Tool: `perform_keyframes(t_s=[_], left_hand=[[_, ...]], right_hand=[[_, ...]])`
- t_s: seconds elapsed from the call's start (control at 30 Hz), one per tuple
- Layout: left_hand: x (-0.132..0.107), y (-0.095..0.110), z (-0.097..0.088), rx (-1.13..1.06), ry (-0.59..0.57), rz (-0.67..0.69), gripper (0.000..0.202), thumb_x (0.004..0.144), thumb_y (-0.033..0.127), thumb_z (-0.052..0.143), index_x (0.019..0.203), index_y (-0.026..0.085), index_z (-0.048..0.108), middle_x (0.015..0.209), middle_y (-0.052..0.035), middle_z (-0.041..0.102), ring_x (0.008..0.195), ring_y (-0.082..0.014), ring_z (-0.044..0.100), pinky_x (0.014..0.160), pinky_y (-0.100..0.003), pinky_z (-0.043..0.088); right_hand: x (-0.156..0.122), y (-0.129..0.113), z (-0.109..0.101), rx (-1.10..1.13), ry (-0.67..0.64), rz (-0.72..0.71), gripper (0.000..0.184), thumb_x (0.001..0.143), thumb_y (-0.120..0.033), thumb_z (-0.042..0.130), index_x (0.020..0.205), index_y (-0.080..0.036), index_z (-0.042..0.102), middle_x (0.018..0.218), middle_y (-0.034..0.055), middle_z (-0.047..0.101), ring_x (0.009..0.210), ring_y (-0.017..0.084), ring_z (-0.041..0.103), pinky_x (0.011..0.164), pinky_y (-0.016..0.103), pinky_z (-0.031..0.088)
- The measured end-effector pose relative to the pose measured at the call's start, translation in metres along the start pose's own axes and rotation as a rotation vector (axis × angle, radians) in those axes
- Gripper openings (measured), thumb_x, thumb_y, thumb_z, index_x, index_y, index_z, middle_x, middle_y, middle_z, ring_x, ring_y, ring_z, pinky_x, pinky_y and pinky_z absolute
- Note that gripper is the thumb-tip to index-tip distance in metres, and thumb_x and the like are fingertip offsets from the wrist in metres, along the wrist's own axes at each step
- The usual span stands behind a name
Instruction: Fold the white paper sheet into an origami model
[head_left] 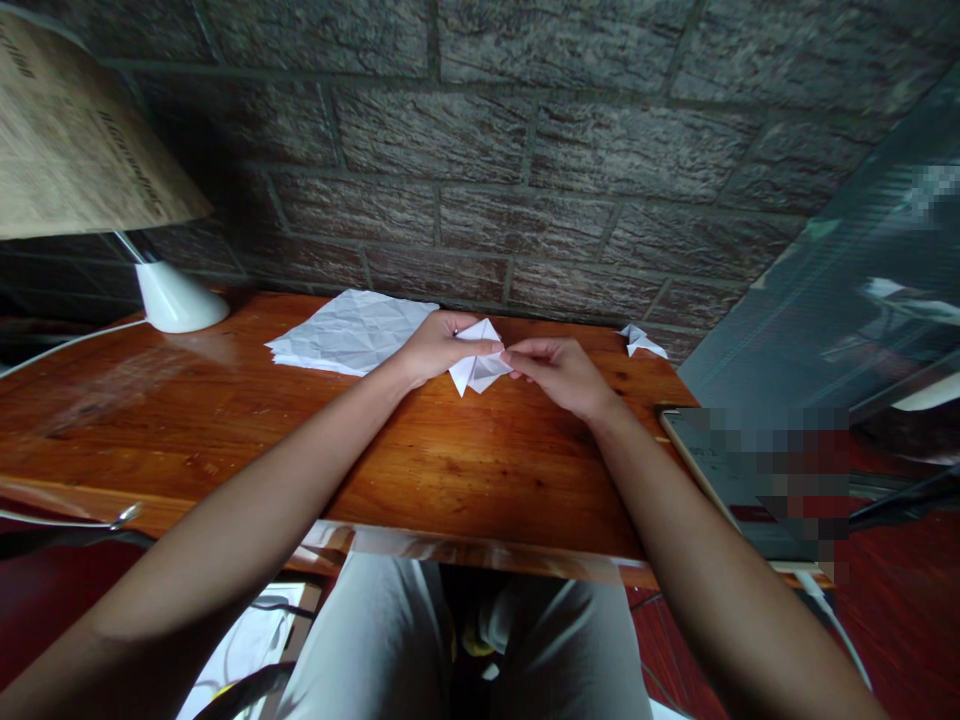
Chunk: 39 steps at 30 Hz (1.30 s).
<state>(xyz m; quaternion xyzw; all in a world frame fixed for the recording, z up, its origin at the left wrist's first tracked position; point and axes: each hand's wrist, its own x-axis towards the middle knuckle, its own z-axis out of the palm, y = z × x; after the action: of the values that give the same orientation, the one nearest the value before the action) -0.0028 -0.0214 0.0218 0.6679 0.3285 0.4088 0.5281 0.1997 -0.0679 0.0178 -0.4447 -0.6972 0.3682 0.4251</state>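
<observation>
A small folded white paper piece [478,366] with pointed flaps is held just above the wooden table [225,420], near its far edge. My left hand [435,345] grips the piece's left side with curled fingers. My right hand [559,372] pinches its right side between thumb and fingertips. Both forearms reach in from the bottom of the view.
A creased white sheet [352,330] lies flat left of my hands. A small folded paper figure [640,341] rests at the far right of the table. A lamp with a white base [176,295] stands far left against the brick wall [525,150]. A tablet-like device [712,450] lies at the right edge.
</observation>
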Motion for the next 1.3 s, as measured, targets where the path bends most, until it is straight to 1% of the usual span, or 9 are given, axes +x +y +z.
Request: perform_keyframes(t_s=[0.2, 0.37, 0.47, 0.6, 0.77, 0.9, 1.0, 1.13, 1.3], left_hand=[[0.002, -0.005, 0.001, -0.043, 0.023, -0.050, 0.029, 0.061, 0.035, 0.088, 0.076, 0.014, 0.074, 0.071, -0.0029, 0.072, 0.058, -0.0132, 0.060, 0.053, -0.024, 0.041], [0.001, -0.003, 0.004, -0.068, 0.083, -0.070, 0.032, 0.057, 0.035, 0.089, 0.074, 0.013, 0.073, 0.070, -0.0009, 0.071, 0.058, -0.0113, 0.058, 0.055, -0.023, 0.040], [0.001, -0.003, 0.007, -0.109, 0.104, -0.062, 0.033, 0.056, 0.034, 0.090, 0.074, 0.013, 0.073, 0.072, -0.0007, 0.071, 0.059, -0.0108, 0.058, 0.057, -0.023, 0.041], [0.001, -0.004, 0.009, -0.151, 0.107, -0.055, 0.034, 0.055, 0.034, 0.091, 0.074, 0.013, 0.074, 0.072, -0.0009, 0.071, 0.061, -0.0112, 0.059, 0.058, -0.024, 0.043], [0.000, -0.004, 0.010, -0.164, 0.091, -0.089, 0.033, 0.056, 0.034, 0.091, 0.075, 0.012, 0.074, 0.074, -0.0024, 0.073, 0.063, -0.0124, 0.061, 0.060, -0.025, 0.044], [0.001, -0.005, 0.010, -0.188, 0.108, -0.083, 0.032, 0.056, 0.032, 0.091, 0.076, 0.012, 0.075, 0.073, -0.0020, 0.073, 0.063, -0.0120, 0.062, 0.061, -0.025, 0.045], [0.001, -0.006, 0.010, -0.194, 0.119, -0.084, 0.031, 0.057, 0.031, 0.091, 0.076, 0.012, 0.075, 0.073, -0.0019, 0.073, 0.063, -0.0118, 0.062, 0.062, -0.025, 0.045], [0.002, -0.006, 0.008, -0.190, 0.069, -0.115, 0.031, 0.058, 0.031, 0.091, 0.078, 0.012, 0.075, 0.076, -0.0036, 0.074, 0.064, -0.0132, 0.063, 0.063, -0.026, 0.046], [0.002, -0.006, 0.004, -0.177, -0.011, -0.149, 0.031, 0.059, 0.029, 0.090, 0.081, 0.012, 0.077, 0.081, -0.0061, 0.076, 0.067, -0.0143, 0.065, 0.066, -0.027, 0.048]], right_hand=[[0.000, 0.001, 0.000, 0.012, 0.012, 0.026, 0.035, 0.078, -0.051, 0.075, 0.085, -0.017, 0.079, 0.073, 0.0027, 0.072, 0.066, 0.014, 0.058, 0.067, 0.029, 0.045], [0.001, -0.001, 0.001, 0.038, 0.041, 0.055, 0.044, 0.072, -0.059, 0.078, 0.085, -0.016, 0.079, 0.073, 0.0024, 0.071, 0.066, 0.013, 0.056, 0.065, 0.027, 0.044], [0.001, -0.002, 0.001, 0.069, 0.032, 0.091, 0.048, 0.070, -0.062, 0.079, 0.085, -0.017, 0.078, 0.074, 0.0028, 0.072, 0.068, 0.014, 0.058, 0.064, 0.027, 0.042], [0.000, -0.001, 0.000, 0.095, 0.031, 0.112, 0.046, 0.068, -0.062, 0.081, 0.082, -0.018, 0.078, 0.072, 0.0020, 0.071, 0.067, 0.013, 0.057, 0.064, 0.026, 0.042], [0.000, -0.002, 0.000, 0.127, 0.050, 0.125, 0.042, 0.067, -0.058, 0.082, 0.079, -0.018, 0.078, 0.071, 0.0018, 0.070, 0.065, 0.012, 0.056, 0.064, 0.026, 0.042], [-0.001, -0.004, 0.001, 0.143, 0.062, 0.148, 0.044, 0.065, -0.059, 0.083, 0.079, -0.018, 0.078, 0.071, 0.0026, 0.070, 0.067, 0.013, 0.058, 0.063, 0.025, 0.042], [-0.001, -0.005, 0.001, 0.145, 0.045, 0.146, 0.046, 0.065, -0.061, 0.082, 0.080, -0.018, 0.078, 0.073, 0.0030, 0.071, 0.069, 0.013, 0.059, 0.062, 0.025, 0.042], [-0.001, -0.002, 0.001, 0.129, 0.052, 0.135, 0.047, 0.065, -0.061, 0.082, 0.082, -0.017, 0.078, 0.073, 0.0031, 0.071, 0.067, 0.014, 0.058, 0.063, 0.026, 0.043], [0.001, 0.002, 0.000, 0.093, 0.049, 0.104, 0.042, 0.070, -0.057, 0.079, 0.083, -0.017, 0.078, 0.073, 0.0025, 0.070, 0.066, 0.013, 0.055, 0.064, 0.028, 0.042]])
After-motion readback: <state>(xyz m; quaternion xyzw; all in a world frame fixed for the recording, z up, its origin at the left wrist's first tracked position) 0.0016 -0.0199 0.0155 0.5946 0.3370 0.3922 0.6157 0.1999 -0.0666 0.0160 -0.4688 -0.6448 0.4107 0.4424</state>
